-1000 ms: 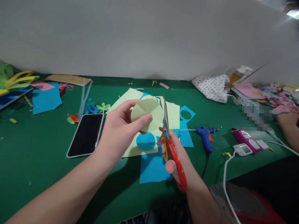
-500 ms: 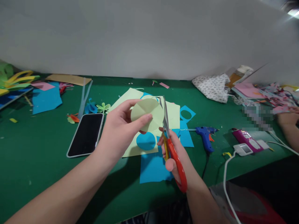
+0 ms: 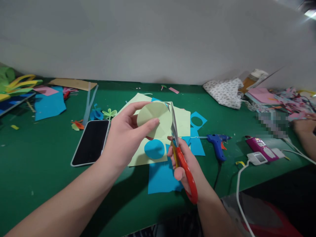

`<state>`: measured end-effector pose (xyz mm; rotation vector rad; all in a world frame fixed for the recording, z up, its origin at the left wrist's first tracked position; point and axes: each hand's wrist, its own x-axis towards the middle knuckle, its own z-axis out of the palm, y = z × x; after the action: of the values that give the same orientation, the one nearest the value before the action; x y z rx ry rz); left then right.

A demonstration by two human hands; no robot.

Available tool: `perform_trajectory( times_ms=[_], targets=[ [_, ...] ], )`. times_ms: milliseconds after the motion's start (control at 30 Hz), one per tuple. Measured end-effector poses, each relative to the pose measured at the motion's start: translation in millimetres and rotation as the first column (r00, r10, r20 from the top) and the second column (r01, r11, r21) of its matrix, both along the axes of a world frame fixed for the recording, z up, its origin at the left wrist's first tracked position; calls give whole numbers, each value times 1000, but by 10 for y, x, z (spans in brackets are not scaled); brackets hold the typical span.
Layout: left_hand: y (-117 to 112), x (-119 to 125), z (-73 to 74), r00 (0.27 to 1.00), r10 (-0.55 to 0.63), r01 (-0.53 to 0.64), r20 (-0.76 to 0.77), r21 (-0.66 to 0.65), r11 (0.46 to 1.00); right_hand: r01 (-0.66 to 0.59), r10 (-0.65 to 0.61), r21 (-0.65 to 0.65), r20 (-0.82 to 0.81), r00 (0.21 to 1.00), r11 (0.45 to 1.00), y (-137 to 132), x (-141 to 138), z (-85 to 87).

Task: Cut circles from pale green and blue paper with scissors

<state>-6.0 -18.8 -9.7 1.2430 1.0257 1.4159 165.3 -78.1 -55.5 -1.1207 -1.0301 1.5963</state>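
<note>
Between thumb and fingers, my left hand [image 3: 125, 135] pinches a pale green paper circle [image 3: 160, 117] with faint creases across it. My right hand [image 3: 184, 161] grips scissors [image 3: 186, 171] with red and yellow handles, thumb and fingers in the loops. Their blades point up and lie along the circle's right edge; whether they bite into the paper I cannot tell. Beneath both hands are sheets of pale green paper [image 3: 182, 120], a blue circle [image 3: 154, 149] and a blue sheet [image 3: 163, 177].
A phone [image 3: 91, 142] lies left of my left hand, near small paper flowers [image 3: 109, 113]. To the right are a blue glue gun [image 3: 218, 143], a blue offcut with a hole [image 3: 198, 126] and a purple device [image 3: 261, 148] with a white cable. Another person's arm [image 3: 304, 135] rests at far right.
My left hand and the paper circle have shifted very slightly left. The scissor blades have drawn closer together, while my right hand stays nearly in place.
</note>
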Motion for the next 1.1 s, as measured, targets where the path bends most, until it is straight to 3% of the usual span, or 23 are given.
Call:
perform_trajectory(
  times_ms=[533, 700, 900, 1100],
  targets=[
    [8, -25, 20, 999, 42, -42, -3, -32, 999, 3, -2, 12, -123, 992, 1000, -6, -10, -39],
    [35, -40, -1, 999, 47, -47, -10, -3, 999, 14, -13, 41, -28, 1000, 999, -8, 1, -55],
    [28, -67, 36, 998, 27, -28, -58, -4, 1000, -34, -24, 257, 219, 975, 966, 2, 110, -147],
    [1, -51, 98, 982, -1, -7, -187, -42, 999, -76, 30, 219, 207, 978, 973, 0, 94, -86]
  ],
)
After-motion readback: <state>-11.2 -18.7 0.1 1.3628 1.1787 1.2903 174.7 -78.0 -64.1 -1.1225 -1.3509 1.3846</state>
